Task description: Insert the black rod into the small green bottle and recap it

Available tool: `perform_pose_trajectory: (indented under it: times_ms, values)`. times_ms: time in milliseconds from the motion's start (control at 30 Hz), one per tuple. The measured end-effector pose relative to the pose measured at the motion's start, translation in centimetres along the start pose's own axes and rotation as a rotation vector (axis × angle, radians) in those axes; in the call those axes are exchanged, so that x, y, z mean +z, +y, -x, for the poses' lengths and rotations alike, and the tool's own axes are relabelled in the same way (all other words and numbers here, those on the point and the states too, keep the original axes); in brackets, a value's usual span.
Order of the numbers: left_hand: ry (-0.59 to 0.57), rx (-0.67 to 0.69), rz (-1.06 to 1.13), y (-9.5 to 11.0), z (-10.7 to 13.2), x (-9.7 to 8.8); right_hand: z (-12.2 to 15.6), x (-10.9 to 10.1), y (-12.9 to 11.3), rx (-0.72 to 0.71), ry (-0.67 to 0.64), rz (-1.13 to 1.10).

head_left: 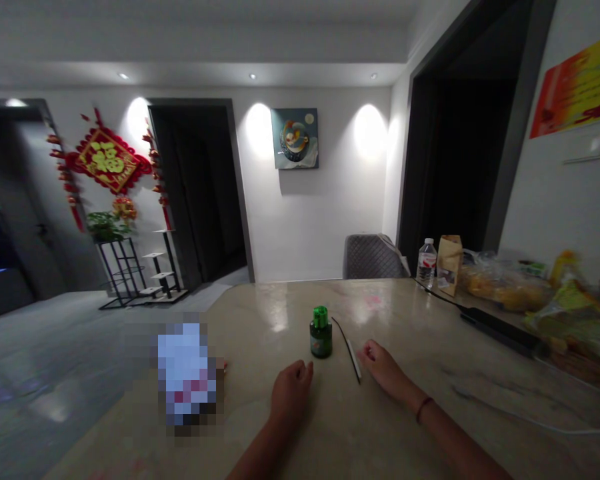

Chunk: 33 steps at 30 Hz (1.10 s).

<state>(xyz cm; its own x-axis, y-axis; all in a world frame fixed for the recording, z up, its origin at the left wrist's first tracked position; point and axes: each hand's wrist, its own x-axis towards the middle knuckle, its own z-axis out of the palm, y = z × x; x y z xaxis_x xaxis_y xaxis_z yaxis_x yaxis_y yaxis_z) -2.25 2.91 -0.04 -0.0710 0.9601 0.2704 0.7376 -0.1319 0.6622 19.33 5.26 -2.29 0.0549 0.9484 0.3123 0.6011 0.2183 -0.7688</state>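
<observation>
A small dark green bottle (321, 337) with a bright green cap stands upright on the beige marble table (405, 320). My left hand (291, 390) rests on the table just in front and left of the bottle, its fingers curled loosely with nothing visible in them. My right hand (383, 368) lies on the table to the right of the bottle, fingers bent, its fingertips close to a thin dark stick-like thing (351, 350) that lies flat on the table. Whether the fingers touch that stick is unclear.
A blurred-out patch (187, 373) sits at the table's left. Along the right wall stand a water bottle (427, 262), a paper bag (449, 264), food bags (510, 283) and a black power strip (500, 330). A grey chair (373, 257) stands at the far end.
</observation>
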Motion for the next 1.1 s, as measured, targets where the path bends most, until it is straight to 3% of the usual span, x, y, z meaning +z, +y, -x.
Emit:
perform_pose_trajectory:
  times_ms: [100,200,333,467,667,767,867,933,1100]
  values:
    - [0.158,-0.005,0.005,-0.4,-0.7,-0.7,0.0,-0.7,-0.7,-0.02,0.168,0.099]
    - [0.26,0.042,0.049,-0.1,-1.0,-1.7,0.2,-2.0,-2.0,-0.136,0.259,0.189]
    - [0.332,0.124,0.078,1.3,-0.7,-3.0,1.0,-3.6,-4.0,-0.404,0.236,0.358]
    - [0.336,0.214,0.062,2.6,-0.4,-3.9,1.6,-4.2,-5.6,-0.556,0.17,0.455]
    - [0.165,0.27,-0.001,3.1,0.3,-3.3,2.3,-4.4,-6.5,-0.639,0.133,0.552]
    - [-0.043,0.315,-0.007,3.1,0.7,-2.5,2.6,-4.4,-6.7,-0.641,0.104,0.54]
    - [-0.324,0.318,0.087,3.1,1.0,-2.1,2.7,-4.3,-6.6,-0.593,0.069,0.513]
    - [-0.43,0.314,0.113,3.1,1.0,-2.2,2.6,-4.1,-6.6,-0.54,0.053,0.482]
    - [-0.337,0.325,-0.098,3.4,0.8,-2.7,2.8,-3.7,-6.5,-0.552,0.064,0.356]
